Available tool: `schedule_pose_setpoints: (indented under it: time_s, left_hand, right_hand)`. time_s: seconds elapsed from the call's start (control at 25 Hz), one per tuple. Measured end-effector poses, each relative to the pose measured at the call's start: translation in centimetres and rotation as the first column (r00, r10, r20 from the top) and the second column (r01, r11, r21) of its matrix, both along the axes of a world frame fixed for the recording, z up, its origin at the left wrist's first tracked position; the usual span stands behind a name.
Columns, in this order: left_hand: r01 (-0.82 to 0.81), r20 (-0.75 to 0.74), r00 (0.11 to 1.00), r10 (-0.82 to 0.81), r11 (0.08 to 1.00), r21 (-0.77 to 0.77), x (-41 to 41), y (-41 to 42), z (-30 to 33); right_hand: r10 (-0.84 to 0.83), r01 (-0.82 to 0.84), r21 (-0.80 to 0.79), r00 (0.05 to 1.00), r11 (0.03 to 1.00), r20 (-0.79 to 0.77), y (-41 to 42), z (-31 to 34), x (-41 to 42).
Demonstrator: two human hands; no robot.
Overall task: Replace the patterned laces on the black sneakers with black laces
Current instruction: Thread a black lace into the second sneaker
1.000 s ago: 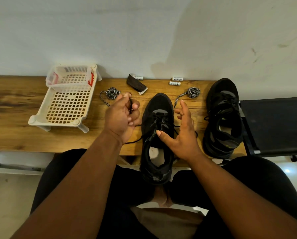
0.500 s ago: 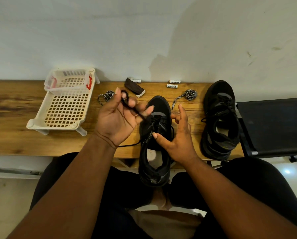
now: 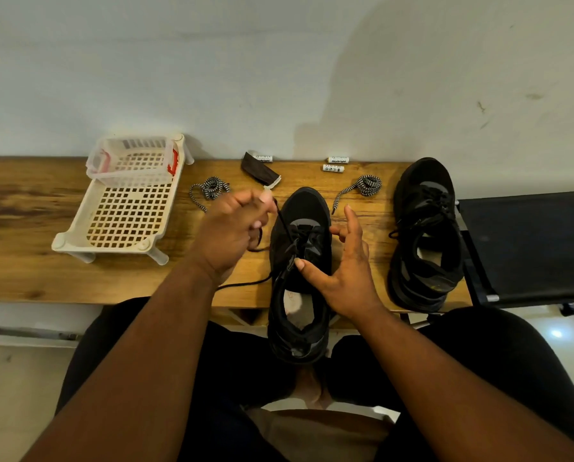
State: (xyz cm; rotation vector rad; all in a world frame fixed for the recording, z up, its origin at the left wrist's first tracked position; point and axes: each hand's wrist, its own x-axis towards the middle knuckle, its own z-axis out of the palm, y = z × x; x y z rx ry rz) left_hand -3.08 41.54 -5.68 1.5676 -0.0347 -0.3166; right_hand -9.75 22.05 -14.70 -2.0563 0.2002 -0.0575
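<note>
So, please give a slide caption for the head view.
Left hand pulls black lace through middle sneaker; right hand steadies it.

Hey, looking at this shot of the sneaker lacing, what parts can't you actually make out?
All from the head view:
- Left hand: motion-blurred, so its exact grip on the black lace is unclear.
- Middle sneaker: black lace on black upper; which eyelets are threaded is unreadable, partly behind the right hand.
- Right sneaker: lacing too dark to trace.
- Batteries: print on the lower one too small.
- Dark folded item: unidentifiable.
</note>
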Motion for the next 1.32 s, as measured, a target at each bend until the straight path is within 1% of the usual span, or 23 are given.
schedule_pose_setpoints:
  time_s: [0.04,0.08,0.12,0.2,0.28,0.32,0.36,0.4,0.44,0.48,0.52,0.56,0.6,0.68,0.76,0.8,0.84,0.92,1.0,1.04,1.12,1.2,1.32]
  left_hand:
    - [-0.064,0.014,0.998,0.066,0.988,-0.141,0.1,0.2,0.4]
    - [-0.090,0.043,0.994,0.102,0.971,-0.219,0.2,0.4,0.8]
    - [-0.086,0.074,0.991,0.108,0.964,-0.250,0.2,0.5,1.1]
    - [-0.035,0.079,0.996,0.050,0.984,-0.173,0.1,0.4,1.6]
    - [0.015,0.005,1.000,-0.016,0.994,0.113,-0.1,0.5,1.9]
    - [0.019,-0.037,0.999,-0.008,0.957,0.291,-0.2,0.8,2.1]
    - [-0.004,-0.048,0.998,0.029,0.890,0.455,-0.3,1.2,2.0]
    - [-0.047,-0.008,0.998,0.065,0.798,0.601,-0.4,1.6,2.0]
    - [-0.108,0.069,0.994,0.083,0.700,0.706,-0.5,1.9,2.1]
    - [-0.173,0.141,0.985,0.101,0.649,0.741,-0.8,1.9,2.6]
    - [-0.229,0.179,0.973,0.144,0.669,0.707,-1.0,2.0,2.9]
    - [-0.266,0.155,0.964,0.217,0.742,0.616,-1.2,2.1,3.2]
    - [-0.283,0.071,0.956,0.286,0.825,0.490,-1.3,2.2,3.3]
    - [-0.223,-0.205,0.938,0.279,0.940,0.259,-1.8,2.2,3.7]
    - [-0.150,-0.421,0.892,0.165,0.986,0.068,-2.2,1.9,3.7]
    - [-0.132,-0.474,0.873,0.116,0.991,0.001,-2.2,1.7,3.7]
    - [-0.120,-0.500,0.862,0.082,0.992,-0.045,-2.2,1.2,3.7]
    - [-0.102,-0.519,0.854,0.040,0.990,-0.092,-2.4,0.4,3.6]
    - [-0.119,-0.516,0.854,0.068,0.991,-0.065,-2.2,0.1,3.6]
    - [-0.138,-0.490,0.863,0.119,0.990,-0.001,-2.1,0.2,3.5]
    - [-0.177,-0.381,0.892,0.245,0.963,0.205,-1.9,0.7,3.1]
    - [-0.170,-0.287,0.915,0.283,0.917,0.362,-1.7,0.9,2.6]
    - [-0.257,-0.193,0.908,0.372,0.859,0.443,-1.1,2.2,2.0]
  right_hand:
    - [0.001,-0.001,0.001,1.000,1.000,-0.004,0.0,0.1,0.0]
    - [0.003,-0.003,0.004,1.000,1.000,-0.010,0.0,0.1,0.1]
    - [0.004,-0.004,0.005,1.000,1.000,-0.014,0.0,0.1,0.1]
    - [-0.002,0.003,0.007,1.000,1.000,-0.021,0.0,0.0,0.1]
    - [-0.005,0.006,0.016,1.000,1.000,-0.014,0.0,-0.1,0.2]
    - [0.000,0.001,0.018,1.000,1.000,-0.013,0.0,-0.1,0.2]
    - [0.007,-0.007,0.012,1.000,1.000,-0.018,0.0,-0.1,0.2]
    - [0.015,-0.015,-0.003,1.000,1.000,-0.028,-0.1,0.0,0.2]
    - [0.022,-0.023,-0.018,0.999,1.000,-0.043,-0.2,0.0,0.3]
    - [0.029,-0.031,-0.026,0.998,0.999,-0.060,-0.3,0.1,0.4]
    - [0.034,-0.037,-0.028,0.997,0.999,-0.076,-0.4,0.3,0.5]
    - [0.037,-0.039,-0.024,0.996,0.999,-0.083,-0.4,0.6,0.4]
    - [0.031,-0.032,-0.014,0.997,0.999,-0.071,-0.4,0.9,0.4]
    - [-0.022,0.021,0.019,1.000,1.000,0.023,-0.1,2.0,0.3]
    - [-0.039,0.031,0.047,0.984,0.998,0.174,0.8,3.6,0.3]
    - [0.020,-0.030,0.036,0.971,0.999,0.239,1.5,4.4,0.3]
    - [0.111,-0.116,0.001,0.956,0.993,0.270,2.5,5.0,0.1]
    - [0.265,-0.261,-0.045,0.941,0.964,0.213,4.4,5.7,-0.5]
    - [0.323,-0.328,0.016,0.938,0.945,0.124,4.7,5.9,-0.6]
    - [0.338,-0.346,0.076,0.936,0.935,0.101,4.3,6.0,-0.5]
    - [0.305,-0.316,0.136,0.947,0.939,0.095,2.5,6.3,0.2]
    - [0.221,-0.230,0.079,0.969,0.970,0.112,0.6,6.9,1.0]
    - [0.063,-0.064,0.005,0.991,0.998,0.121,-1.4,7.4,2.0]
